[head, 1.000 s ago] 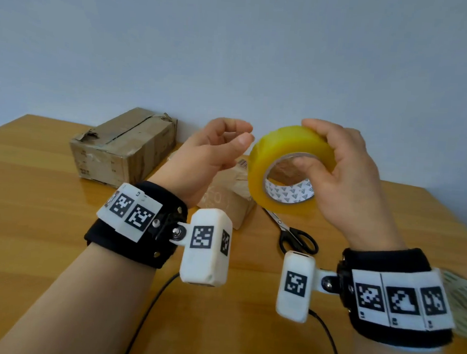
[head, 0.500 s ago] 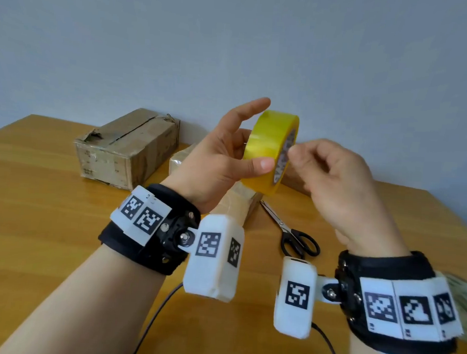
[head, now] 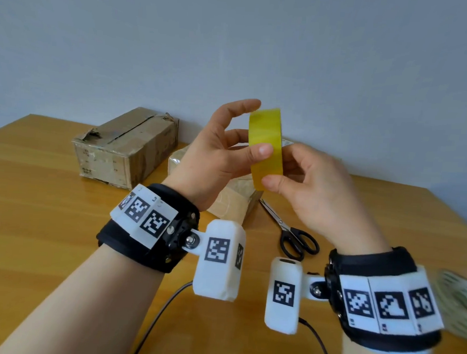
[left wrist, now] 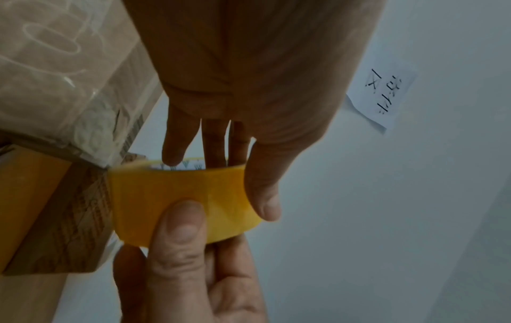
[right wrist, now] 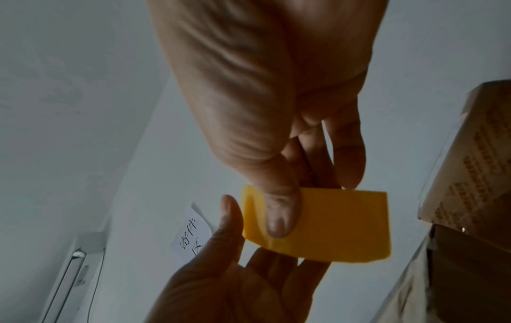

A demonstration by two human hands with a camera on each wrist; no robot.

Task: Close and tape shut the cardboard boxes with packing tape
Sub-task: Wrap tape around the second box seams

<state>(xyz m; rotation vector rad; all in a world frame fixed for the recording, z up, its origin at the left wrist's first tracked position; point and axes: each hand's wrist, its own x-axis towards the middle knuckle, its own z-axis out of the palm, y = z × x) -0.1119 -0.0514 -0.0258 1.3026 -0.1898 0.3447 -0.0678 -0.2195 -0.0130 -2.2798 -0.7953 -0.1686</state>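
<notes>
Both hands hold a yellow packing tape roll (head: 266,140) edge-on in the air above the table. My left hand (head: 237,138) has its thumb on the roll's outer face and its fingers (left wrist: 174,139) reaching into the core. My right hand (head: 284,169) pinches the lower part of the roll (right wrist: 340,225), thumb on the outer face, fingers behind it. No loose tape end shows. A worn cardboard box (head: 124,148) with its top flaps down sits at the back left. A smaller box (head: 233,201) covered in clear tape lies under my hands, mostly hidden.
Black-handled scissors (head: 291,235) lie on the wooden table (head: 33,219) right of the smaller box. A pale spool of twine (head: 459,305) shows at the right edge. A grey wall stands close behind the boxes, with a paper note (left wrist: 384,96) on it.
A second ago my right hand alone held the roll face-on. My left hand has taken hold of it, the roll has turned edge-on, and my right thumb has moved onto its outer face.
</notes>
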